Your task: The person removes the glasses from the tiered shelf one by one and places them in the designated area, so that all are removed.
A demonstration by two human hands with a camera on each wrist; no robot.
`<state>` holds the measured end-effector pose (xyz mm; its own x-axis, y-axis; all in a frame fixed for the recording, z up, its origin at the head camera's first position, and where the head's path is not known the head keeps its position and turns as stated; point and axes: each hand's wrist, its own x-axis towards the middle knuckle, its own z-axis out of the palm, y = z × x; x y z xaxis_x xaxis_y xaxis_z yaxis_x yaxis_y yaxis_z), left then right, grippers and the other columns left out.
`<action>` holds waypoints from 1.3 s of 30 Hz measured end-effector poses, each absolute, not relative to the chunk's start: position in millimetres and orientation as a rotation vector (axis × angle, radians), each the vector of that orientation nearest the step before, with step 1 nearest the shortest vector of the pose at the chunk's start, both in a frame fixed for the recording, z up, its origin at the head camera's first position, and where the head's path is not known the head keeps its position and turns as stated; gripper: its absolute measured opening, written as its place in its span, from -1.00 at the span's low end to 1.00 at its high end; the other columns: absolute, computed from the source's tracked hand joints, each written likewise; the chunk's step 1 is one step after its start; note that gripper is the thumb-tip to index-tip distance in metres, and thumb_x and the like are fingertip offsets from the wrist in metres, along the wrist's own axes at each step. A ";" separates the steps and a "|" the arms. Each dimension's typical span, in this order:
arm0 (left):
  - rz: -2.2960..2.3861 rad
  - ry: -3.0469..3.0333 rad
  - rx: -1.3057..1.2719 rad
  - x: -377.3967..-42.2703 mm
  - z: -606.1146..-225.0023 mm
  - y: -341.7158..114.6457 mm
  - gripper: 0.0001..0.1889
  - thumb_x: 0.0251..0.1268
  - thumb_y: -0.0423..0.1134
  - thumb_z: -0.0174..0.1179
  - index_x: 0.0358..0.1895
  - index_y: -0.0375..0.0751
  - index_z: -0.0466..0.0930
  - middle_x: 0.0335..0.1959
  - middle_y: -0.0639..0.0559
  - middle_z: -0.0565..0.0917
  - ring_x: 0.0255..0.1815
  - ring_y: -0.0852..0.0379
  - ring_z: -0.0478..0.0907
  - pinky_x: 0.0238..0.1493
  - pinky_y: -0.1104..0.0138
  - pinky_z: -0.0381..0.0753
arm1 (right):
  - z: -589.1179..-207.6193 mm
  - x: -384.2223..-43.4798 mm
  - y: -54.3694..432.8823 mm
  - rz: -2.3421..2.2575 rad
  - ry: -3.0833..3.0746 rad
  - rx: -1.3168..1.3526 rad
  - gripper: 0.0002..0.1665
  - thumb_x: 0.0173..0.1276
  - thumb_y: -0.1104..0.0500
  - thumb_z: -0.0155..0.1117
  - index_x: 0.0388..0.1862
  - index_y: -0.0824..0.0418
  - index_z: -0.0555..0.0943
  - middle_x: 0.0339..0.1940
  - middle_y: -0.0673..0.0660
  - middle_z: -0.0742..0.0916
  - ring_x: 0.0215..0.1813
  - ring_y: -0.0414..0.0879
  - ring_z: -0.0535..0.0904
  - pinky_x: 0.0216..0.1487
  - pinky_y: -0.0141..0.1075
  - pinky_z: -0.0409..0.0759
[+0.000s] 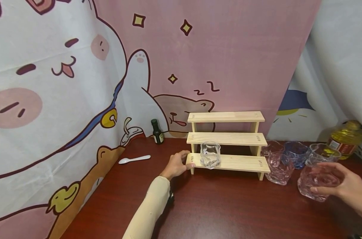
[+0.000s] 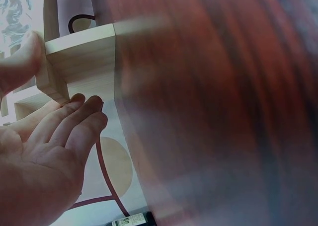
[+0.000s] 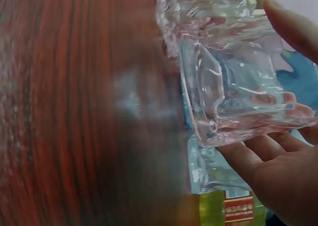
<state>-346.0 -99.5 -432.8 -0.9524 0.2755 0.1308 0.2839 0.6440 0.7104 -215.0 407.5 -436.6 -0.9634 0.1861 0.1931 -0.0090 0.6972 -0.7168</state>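
A three-tier wooden step rack [image 1: 228, 138] stands on the dark red table, a clear glass [image 1: 210, 155] resting on the left of its lowest board. My left hand [image 1: 177, 165] grips the left end of that board; in the left wrist view the thumb lies against the board [image 2: 82, 39] and the fingers reach to its other side. A pink-tinted glass [image 1: 315, 184] is in my right hand [image 1: 343, 186], held between thumb and fingers. The right wrist view shows this pink glass [image 3: 238, 87] from the side, its thick base toward the table.
Right of the rack stand more pink glasses [image 1: 279, 172], a blue glass [image 1: 297, 154] and another clear glass [image 1: 323, 153]. Behind them is a bottle of yellow oil [image 1: 346, 139]. A white spoon [image 1: 134, 159] and a small dark bottle [image 1: 157, 132] lie left of the rack, the bottle upright.
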 end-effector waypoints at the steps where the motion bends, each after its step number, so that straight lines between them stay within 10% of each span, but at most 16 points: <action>1: -1.260 -2.837 -0.474 -345.6 -432.8 -99.6 -0.34 0.22 -0.23 0.43 0.37 -0.33 0.43 0.32 -0.26 0.58 0.35 -0.14 0.55 0.35 0.01 0.50 | -437.0 -216.9 407.1 1.105 -2.668 -0.174 0.05 0.01 0.03 0.67 0.37 0.31 0.30 0.05 -0.01 0.69 -0.19 -0.73 0.28 -0.09 -0.27 0.56; 4: -1.278 -2.839 -0.466 -344.6 -432.7 -99.7 -0.33 0.20 -0.22 0.44 0.37 -0.30 0.43 0.32 -0.25 0.59 0.35 -0.14 0.55 0.36 0.01 0.49 | -437.6 -222.0 405.2 1.042 -2.697 -0.258 0.23 0.01 -0.03 0.67 0.46 0.47 0.16 0.30 0.61 0.40 -0.07 -0.36 0.42 0.01 0.14 0.49; 7: -1.268 -2.838 -0.466 -344.6 -433.0 -99.5 -0.33 0.19 -0.20 0.45 0.37 -0.30 0.44 0.31 -0.25 0.59 0.36 -0.13 0.55 0.36 0.02 0.49 | -437.8 -225.9 403.5 1.040 -2.704 -0.274 0.25 0.04 -0.04 0.65 0.48 0.48 0.13 0.34 0.65 0.36 0.16 0.38 0.38 0.09 0.35 0.38; 10: -1.256 -2.841 -0.461 -345.5 -433.4 -99.4 -0.33 0.20 -0.20 0.45 0.37 -0.29 0.44 0.31 -0.25 0.59 0.37 -0.12 0.54 0.38 0.03 0.48 | -437.9 -229.7 403.1 1.042 -2.696 -0.241 0.24 0.03 -0.06 0.65 0.48 0.47 0.16 0.26 0.50 0.54 0.13 0.18 0.49 0.15 0.31 0.40; 13: -1.250 -2.844 -0.455 -345.8 -432.7 -99.3 -0.33 0.20 -0.20 0.45 0.37 -0.29 0.44 0.32 -0.24 0.59 0.37 -0.12 0.54 0.39 0.03 0.47 | -440.1 -234.0 405.0 1.062 -2.679 -0.179 0.23 -0.01 -0.04 0.68 0.45 0.46 0.20 -0.10 0.00 0.75 -0.23 -0.46 0.51 -0.08 -0.23 0.60; 16: -1.249 -2.845 -0.463 -344.5 -431.6 -99.4 -0.34 0.20 -0.20 0.45 0.36 -0.29 0.45 0.32 -0.24 0.59 0.36 -0.12 0.54 0.38 0.02 0.48 | -444.8 -238.0 407.1 1.075 -2.668 -0.157 0.25 -0.06 -0.06 0.70 0.45 0.45 0.22 -0.25 -0.57 0.47 -0.31 -0.75 0.34 -0.41 -0.57 0.40; 27: -1.280 -2.838 -0.471 -344.0 -430.5 -100.0 -0.34 0.20 -0.19 0.45 0.36 -0.30 0.45 0.33 -0.24 0.58 0.36 -0.14 0.54 0.37 0.01 0.48 | -453.5 -245.7 408.0 1.088 -2.636 -0.153 0.28 -0.07 -0.09 0.70 0.48 0.44 0.23 -0.28 -0.75 0.33 -0.25 -0.85 0.25 -0.34 -0.61 0.27; 31: -1.284 -2.839 -0.465 -344.9 -430.0 -99.8 -0.33 0.21 -0.19 0.44 0.37 -0.30 0.44 0.33 -0.23 0.58 0.35 -0.13 0.55 0.35 0.01 0.50 | -451.2 -244.6 405.2 1.108 -2.636 -0.153 0.27 -0.01 -0.07 0.68 0.51 0.42 0.20 -0.20 -0.62 0.49 -0.21 -0.84 0.19 -0.06 -0.50 0.45; 37: -1.291 -2.840 -0.462 -344.4 -430.3 -100.0 -0.33 0.21 -0.18 0.45 0.37 -0.29 0.44 0.32 -0.23 0.59 0.35 -0.13 0.55 0.35 0.01 0.50 | -451.1 -246.8 402.2 1.129 -2.663 -0.196 0.29 0.05 -0.08 0.64 0.55 0.41 0.12 0.27 0.44 0.55 -0.11 -0.65 0.24 0.22 0.41 0.29; 39: -1.292 -2.839 -0.466 -344.4 -431.1 -100.1 -0.33 0.20 -0.18 0.45 0.37 -0.29 0.44 0.32 -0.23 0.59 0.35 -0.14 0.55 0.36 0.00 0.49 | -452.8 -248.0 403.7 1.121 -2.665 -0.184 0.29 0.03 -0.09 0.65 0.55 0.41 0.14 0.18 0.31 0.62 -0.12 -0.67 0.26 0.27 0.28 0.37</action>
